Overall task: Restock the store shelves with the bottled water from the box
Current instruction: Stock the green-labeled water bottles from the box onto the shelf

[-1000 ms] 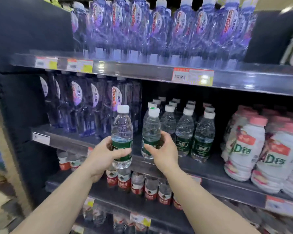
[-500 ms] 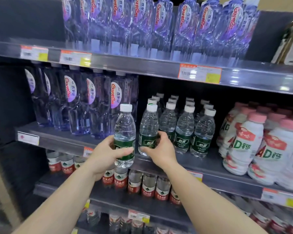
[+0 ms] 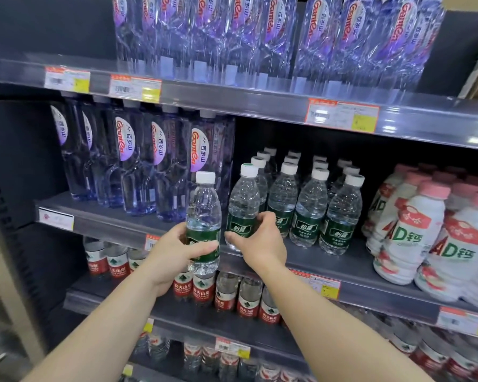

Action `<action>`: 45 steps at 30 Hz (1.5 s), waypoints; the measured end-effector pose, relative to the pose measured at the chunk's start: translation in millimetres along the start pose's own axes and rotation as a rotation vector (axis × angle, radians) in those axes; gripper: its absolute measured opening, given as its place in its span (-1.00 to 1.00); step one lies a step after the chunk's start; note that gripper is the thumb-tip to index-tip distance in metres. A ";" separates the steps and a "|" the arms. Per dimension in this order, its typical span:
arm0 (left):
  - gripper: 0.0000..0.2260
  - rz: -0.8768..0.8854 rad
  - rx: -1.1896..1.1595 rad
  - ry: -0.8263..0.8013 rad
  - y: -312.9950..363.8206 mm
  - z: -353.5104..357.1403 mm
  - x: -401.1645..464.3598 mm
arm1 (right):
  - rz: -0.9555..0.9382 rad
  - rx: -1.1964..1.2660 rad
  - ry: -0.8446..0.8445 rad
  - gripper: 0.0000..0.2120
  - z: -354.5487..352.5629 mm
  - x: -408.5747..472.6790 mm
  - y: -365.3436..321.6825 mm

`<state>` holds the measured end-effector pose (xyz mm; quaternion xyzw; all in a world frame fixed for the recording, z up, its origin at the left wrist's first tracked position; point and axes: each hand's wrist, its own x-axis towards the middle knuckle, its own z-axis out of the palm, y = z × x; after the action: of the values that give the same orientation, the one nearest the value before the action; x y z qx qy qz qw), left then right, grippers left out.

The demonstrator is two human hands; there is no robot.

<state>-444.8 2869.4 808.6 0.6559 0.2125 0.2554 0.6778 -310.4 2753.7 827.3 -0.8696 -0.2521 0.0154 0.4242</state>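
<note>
At the far left of the middle shelf (image 3: 113,226) stand tall clear bottles with purple oval labels (image 3: 160,166), tight in a row. Just to their right the left hand (image 3: 174,253) grips a small water bottle (image 3: 204,216) around its dark green label, thumb across the front. The bottle is clear and ribbed with a white cap, upright, held in the air in front of the shelf edge, its base below the shelf's front lip. Beside it the right hand (image 3: 260,242) curls round the lower part of a second green-label bottle (image 3: 243,205), which stands at the shelf front. To its right the matching green-label bottles (image 3: 312,208) line up in rows running back. Farther right sit white bottles with pink caps (image 3: 414,238).
</note>
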 end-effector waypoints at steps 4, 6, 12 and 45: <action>-0.34 0.010 -0.004 -0.006 -0.4 -2.1 -0.7 | 0.059 -0.022 0.057 -0.29 5.7 2.8 -2.3; -0.37 0.005 0.005 -0.011 -1.7 -3.2 -0.3 | 0.055 -0.032 0.064 -0.28 6.7 3.9 -1.0; -0.43 -0.013 0.037 -0.024 -1.9 -1.5 -3.4 | -0.006 0.099 0.070 -0.25 -10.2 1.3 8.1; -0.66 0.008 0.155 -0.095 1.9 53.3 16.6 | -0.034 0.060 0.000 -0.14 -44.8 4.1 47.4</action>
<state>-398.7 2838.2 813.9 0.7185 0.1965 0.2095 0.6335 -275.9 2698.6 821.4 -0.8522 -0.2663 0.0158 0.4502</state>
